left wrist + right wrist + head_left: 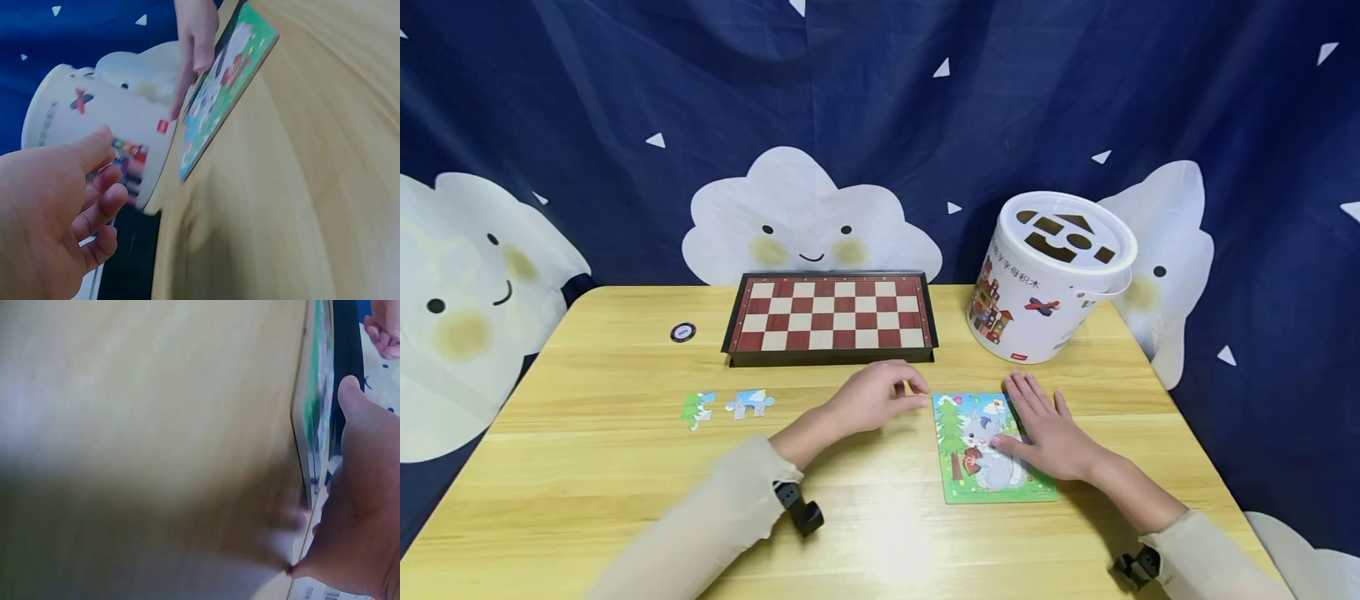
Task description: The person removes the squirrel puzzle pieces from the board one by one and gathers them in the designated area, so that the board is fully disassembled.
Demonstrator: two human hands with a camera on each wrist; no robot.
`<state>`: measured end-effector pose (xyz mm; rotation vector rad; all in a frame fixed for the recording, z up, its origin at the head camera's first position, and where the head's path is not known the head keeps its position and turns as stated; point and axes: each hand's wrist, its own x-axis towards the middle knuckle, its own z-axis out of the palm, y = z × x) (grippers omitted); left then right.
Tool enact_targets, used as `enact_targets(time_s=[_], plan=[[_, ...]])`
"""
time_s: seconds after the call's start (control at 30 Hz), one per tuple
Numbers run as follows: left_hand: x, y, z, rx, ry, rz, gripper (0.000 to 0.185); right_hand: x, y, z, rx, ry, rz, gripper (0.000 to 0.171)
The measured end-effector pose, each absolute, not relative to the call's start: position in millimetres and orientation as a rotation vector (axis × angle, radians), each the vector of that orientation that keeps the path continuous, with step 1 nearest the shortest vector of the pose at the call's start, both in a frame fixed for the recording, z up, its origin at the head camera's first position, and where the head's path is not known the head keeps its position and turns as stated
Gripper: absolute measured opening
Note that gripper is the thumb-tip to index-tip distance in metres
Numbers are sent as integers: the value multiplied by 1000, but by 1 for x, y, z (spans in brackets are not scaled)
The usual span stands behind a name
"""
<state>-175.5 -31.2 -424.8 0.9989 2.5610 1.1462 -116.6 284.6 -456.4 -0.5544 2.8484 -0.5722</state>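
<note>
A jigsaw puzzle (970, 487) with a grey cartoon animal and a green border lies flat on the table. My right hand (1052, 433) is spread over its right side, thumb reaching across the picture. My left hand (880, 396) hovers just off the puzzle's upper left corner, thumb and fingers loosely bent with nothing between them. The left wrist view shows that hand (69, 200) with a gap between thumb and fingertips. To its left on the table lie two loose puzzle pieces, a green one (694, 410) and a blue one (750, 404).
Behind the hands lies a red-and-white chessboard (833, 317) in a black frame. A white bucket (1037, 292) with shaped holes in its lid stands at the back right. A round chip (682, 332) lies at the back left of the wooden table (587, 475).
</note>
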Motion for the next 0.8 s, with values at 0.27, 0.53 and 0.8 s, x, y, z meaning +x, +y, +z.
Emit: enact_targets(time_s=[0.27,0.53,0.8], plan=[[-173,16,-436,1024,2618,1039,19,-119,301,-450,-492,2835,-492,97],[-168,50,-448,1071,2649,892,27,-115,310,-454,-505,2801,-498,94],[-170,71,-458,1067,2702,773,30,-117,315,-467,-493,2795,-464,96]])
